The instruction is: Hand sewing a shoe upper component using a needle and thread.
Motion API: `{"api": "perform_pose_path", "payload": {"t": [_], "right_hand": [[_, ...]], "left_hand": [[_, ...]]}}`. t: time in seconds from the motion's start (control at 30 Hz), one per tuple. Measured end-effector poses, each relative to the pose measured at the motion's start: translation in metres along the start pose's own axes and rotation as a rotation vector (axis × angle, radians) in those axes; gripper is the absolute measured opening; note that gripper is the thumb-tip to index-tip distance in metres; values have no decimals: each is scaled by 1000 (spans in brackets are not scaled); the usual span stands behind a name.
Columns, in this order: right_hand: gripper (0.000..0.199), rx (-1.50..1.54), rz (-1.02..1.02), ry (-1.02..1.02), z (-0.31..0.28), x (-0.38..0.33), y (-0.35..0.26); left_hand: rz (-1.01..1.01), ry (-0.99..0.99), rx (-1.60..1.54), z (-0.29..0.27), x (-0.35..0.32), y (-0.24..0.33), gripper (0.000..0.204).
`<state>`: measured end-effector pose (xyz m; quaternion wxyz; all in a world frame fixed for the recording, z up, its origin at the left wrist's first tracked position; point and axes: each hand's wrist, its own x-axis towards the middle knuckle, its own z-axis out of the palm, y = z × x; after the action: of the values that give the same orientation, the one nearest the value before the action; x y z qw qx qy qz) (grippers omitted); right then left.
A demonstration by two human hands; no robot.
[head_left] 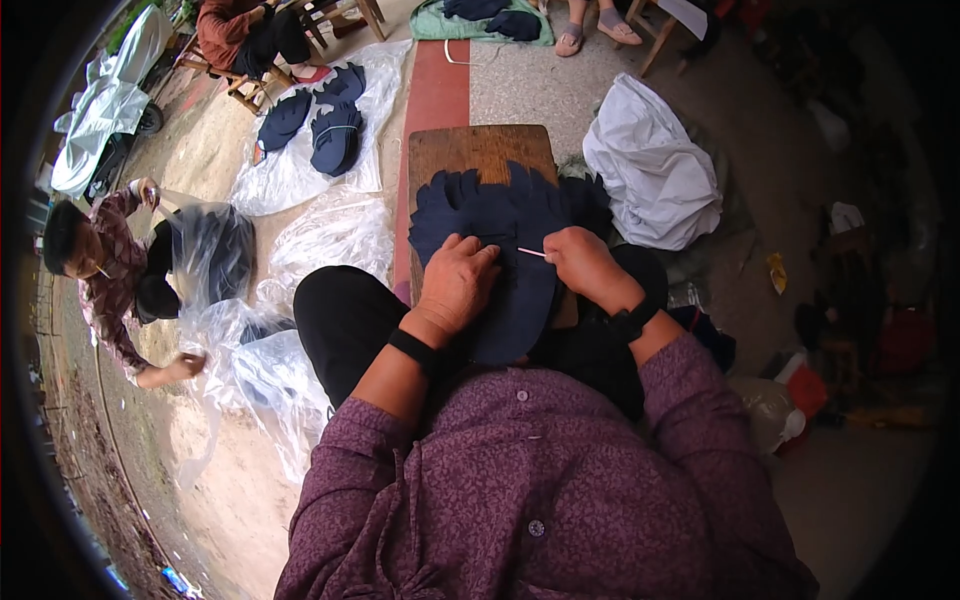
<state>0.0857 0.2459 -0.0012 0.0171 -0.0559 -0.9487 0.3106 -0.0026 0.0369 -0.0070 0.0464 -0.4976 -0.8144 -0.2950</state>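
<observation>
On lap: left hand (457, 285) flat, pinning navy fabric pieces (510, 240) steady; right hand (585, 263) pinching thin pale stick (531, 252), tip at fabric.

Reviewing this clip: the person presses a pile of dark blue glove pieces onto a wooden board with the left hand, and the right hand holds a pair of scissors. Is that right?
Not quite. In the head view, the right hand pinches a thin pale stick or needle, not scissors. The rest holds: the left hand presses the dark blue glove pieces lying on the wooden board.
</observation>
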Motion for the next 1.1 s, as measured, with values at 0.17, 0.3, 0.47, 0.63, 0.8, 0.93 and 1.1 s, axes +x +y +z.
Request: {"api": "perform_pose_path", "payload": {"t": [0.17, 0.3, 0.47, 0.63, 0.8, 0.93, 1.1], "right_hand": [[13, 85, -135, -134, -9, 26, 2], [6, 56, -441, -109, 1, 37, 2], [13, 121, -329, -106, 12, 22, 10], [11, 52, -266, -145, 7, 31, 5], [15, 35, -236, -135, -3, 42, -1], [19, 82, -234, -155, -11, 44, -3], [41, 196, -218, -382, -20, 32, -8]], "left_hand": [[9, -14, 31, -11, 10, -7, 25], [-26, -43, -71, -15, 6, -5, 28], [-60, -61, -108, 4, 2, -7, 17], [-109, -151, 78, 4, 21, -1, 11], [70, -259, 283, 6, 46, -9, 12], [116, -313, 279, -2, 45, -10, 14], [106, -321, 157, -5, 35, -1, 16]]}}
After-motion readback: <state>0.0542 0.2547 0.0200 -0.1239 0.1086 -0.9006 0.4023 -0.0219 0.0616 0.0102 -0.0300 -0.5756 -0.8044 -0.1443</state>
